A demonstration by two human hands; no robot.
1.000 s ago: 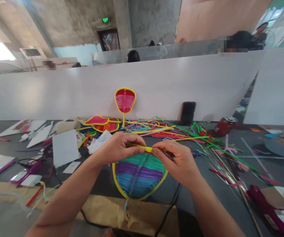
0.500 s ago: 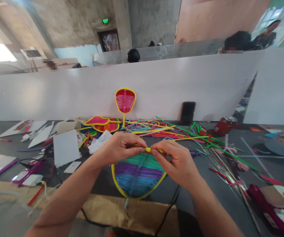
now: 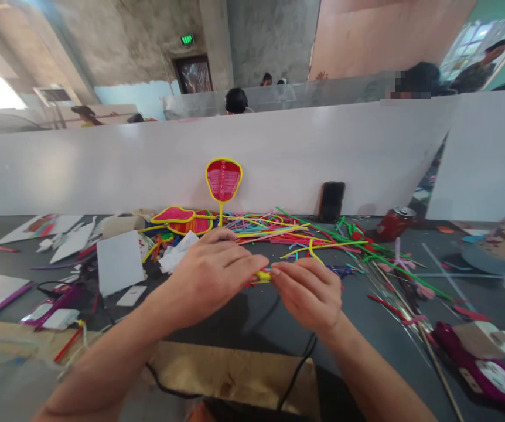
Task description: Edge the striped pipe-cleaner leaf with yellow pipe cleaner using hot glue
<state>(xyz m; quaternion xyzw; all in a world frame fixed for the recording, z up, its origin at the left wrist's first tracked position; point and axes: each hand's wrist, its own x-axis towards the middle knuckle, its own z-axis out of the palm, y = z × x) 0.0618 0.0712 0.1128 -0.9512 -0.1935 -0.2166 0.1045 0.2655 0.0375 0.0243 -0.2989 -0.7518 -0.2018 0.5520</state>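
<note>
My left hand [image 3: 219, 278] is closed, with its fingers over a small yellow pipe-cleaner edge [image 3: 263, 274]. From the other side, my right hand [image 3: 307, 287] pinches the same edge between thumb and fingers. Most of the held pipe-cleaner piece is hidden behind the hands; only the yellow edge and a bit of red show. Loose yellow pipe cleaners [image 3: 315, 253] stick up just behind my right hand. Farther back, a pink, yellow-rimmed pipe-cleaner panel [image 3: 224, 180] stands on a yellow stem against the white board.
Coloured pipe cleaners [image 3: 274, 227] lie heaped along the white board [image 3: 147, 164]. A black phone [image 3: 331, 200] leans there, with a red can [image 3: 393, 224] to its right. White card [image 3: 120, 262] and tissue lie left; a purple glue gun [image 3: 476, 363] lies right. Black cables cross the brown front board [image 3: 230, 375].
The green, purple and blue striped panel with a yellow rim, which hung below my hands, no longer shows its face. My left hand has turned over with its back upward.
</note>
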